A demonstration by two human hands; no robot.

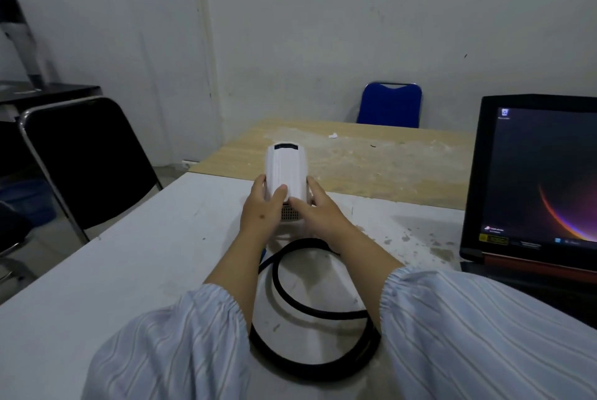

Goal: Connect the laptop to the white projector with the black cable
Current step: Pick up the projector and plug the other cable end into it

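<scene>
The white projector (286, 168) stands on the white table (129, 270), straight ahead of me. My left hand (261, 209) grips its left side with the thumb on top. My right hand (315, 209) holds its right side and near end, above a vent grille. The black cable (290, 296) lies coiled in a loop on the table between my forearms, partly hidden under my sleeves. One end with a blue part shows just below my left wrist. The laptop (533, 180) sits open at the right with its screen lit.
A bare wooden table (371, 160) adjoins the white one beyond the projector. A black chair (87, 160) stands at the left and a blue chair (389, 105) at the far wall. A dark desk sits at the far left.
</scene>
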